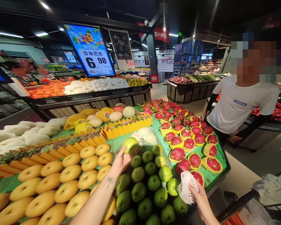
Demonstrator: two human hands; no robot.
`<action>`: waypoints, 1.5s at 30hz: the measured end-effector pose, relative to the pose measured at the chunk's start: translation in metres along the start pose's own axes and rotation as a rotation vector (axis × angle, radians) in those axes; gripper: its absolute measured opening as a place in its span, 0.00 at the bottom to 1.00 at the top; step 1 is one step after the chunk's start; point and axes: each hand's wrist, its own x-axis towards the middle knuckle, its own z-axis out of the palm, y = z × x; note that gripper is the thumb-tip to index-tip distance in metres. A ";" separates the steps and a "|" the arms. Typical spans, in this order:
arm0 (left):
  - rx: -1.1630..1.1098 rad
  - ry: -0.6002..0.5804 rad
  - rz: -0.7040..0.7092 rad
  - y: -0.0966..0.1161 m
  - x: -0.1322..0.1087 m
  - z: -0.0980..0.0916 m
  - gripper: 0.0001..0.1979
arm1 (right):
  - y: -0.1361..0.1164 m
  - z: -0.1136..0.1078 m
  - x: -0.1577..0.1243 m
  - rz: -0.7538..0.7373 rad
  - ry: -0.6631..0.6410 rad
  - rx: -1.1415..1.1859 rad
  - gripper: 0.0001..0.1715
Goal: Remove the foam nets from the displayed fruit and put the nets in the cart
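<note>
A yellowish-green guava [130, 145] is in my left hand [122, 161], its fingers closed around the fruit's lower side above the back of the guava pile. Below it lie rows of green guavas [138, 191], darker at the front. My right hand [198, 193] pinches a crumpled white foam net sleeve [188, 187] at the right edge of these guavas, in front of the dragon fruits. The sleeve looks to have no fruit in it. Behind the held guava, several fruits in white foam nets [144, 135] lie on the green mat.
Yellow-brown pears [69, 173] fill the left side. Dragon fruits [177, 154] in yellow nets cover the right. A low orange fence [128, 126] separates the melons [128, 112] behind. A person in a white shirt [242, 103] stands at right. Foam nets [256, 209] lie lower right.
</note>
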 end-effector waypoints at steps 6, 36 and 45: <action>0.125 -0.182 0.070 -0.022 -0.017 0.048 0.38 | 0.005 0.007 -0.002 -0.013 -0.047 -0.018 0.45; 1.901 0.087 0.322 -0.018 0.010 -0.132 0.33 | 0.006 -0.026 0.005 -0.006 0.075 0.042 0.36; 2.118 -0.127 0.087 -0.019 0.025 -0.139 0.38 | 0.010 -0.017 -0.003 0.002 0.070 0.064 0.36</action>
